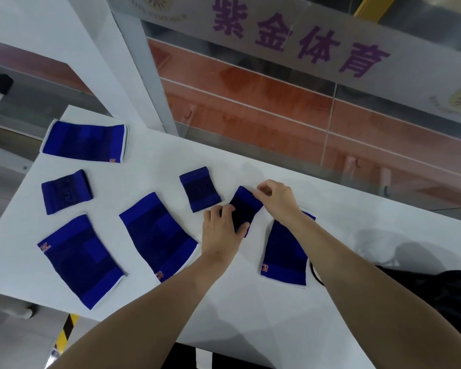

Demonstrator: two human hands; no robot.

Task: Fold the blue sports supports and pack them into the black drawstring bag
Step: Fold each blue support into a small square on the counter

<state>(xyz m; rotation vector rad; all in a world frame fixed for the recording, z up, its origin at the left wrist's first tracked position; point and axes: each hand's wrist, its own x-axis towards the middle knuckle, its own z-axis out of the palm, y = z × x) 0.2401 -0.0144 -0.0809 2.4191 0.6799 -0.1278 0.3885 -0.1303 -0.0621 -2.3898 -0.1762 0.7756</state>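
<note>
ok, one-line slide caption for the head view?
Both hands, left and right, fold a small blue support on the white table; six more lie flat.

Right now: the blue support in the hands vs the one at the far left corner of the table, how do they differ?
The held support is small; the far-left support is clearly larger. The held one is gripped at its near end by the left hand and pinched at its far end by the right hand; the far-left one lies flat, untouched. The far-left one shows an orange logo and white edges; none is visible on the held one. Both are blue knit and lie on the white table.
</note>
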